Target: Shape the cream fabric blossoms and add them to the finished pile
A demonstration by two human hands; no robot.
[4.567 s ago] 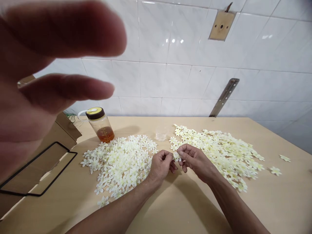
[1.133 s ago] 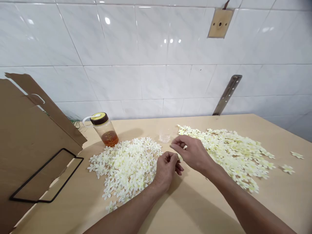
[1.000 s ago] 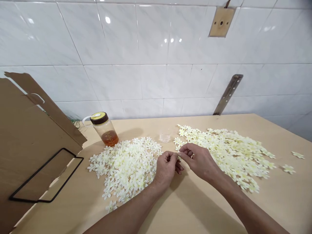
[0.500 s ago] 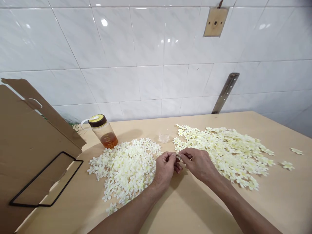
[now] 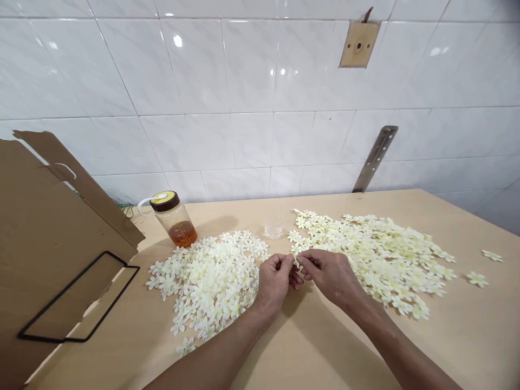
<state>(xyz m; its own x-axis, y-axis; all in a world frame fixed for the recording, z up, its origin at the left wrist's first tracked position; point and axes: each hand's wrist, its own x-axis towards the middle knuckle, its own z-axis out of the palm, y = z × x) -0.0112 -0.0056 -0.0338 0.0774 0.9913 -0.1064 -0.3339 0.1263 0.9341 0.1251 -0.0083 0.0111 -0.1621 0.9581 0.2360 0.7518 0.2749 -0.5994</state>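
My left hand point(image 5: 275, 280) and my right hand point(image 5: 330, 272) meet at the middle of a light wooden table point(image 5: 309, 346). Both pinch a small cream-white fabric flower point(image 5: 296, 262) between their fingertips. A heap of the same flowers point(image 5: 209, 276) lies just left of my left hand. A wider spread of flowers point(image 5: 377, 254) lies to the right, behind my right hand. A tiny clear cup point(image 5: 273, 227) stands a short way beyond my fingers.
A clear bottle with a brown and yellow lid and amber liquid point(image 5: 173, 218) stands at the back left. A cardboard box flap with a black-edged cutout point(image 5: 60, 254) rises at the left. Two loose flowers point(image 5: 476, 279) lie far right. A white tiled wall point(image 5: 244, 97) backs the table.
A blurred hand close to the camera at the left is gone. My right hand reached out toward the right flower spread, then came back to my left hand, and both now pinch a flower.
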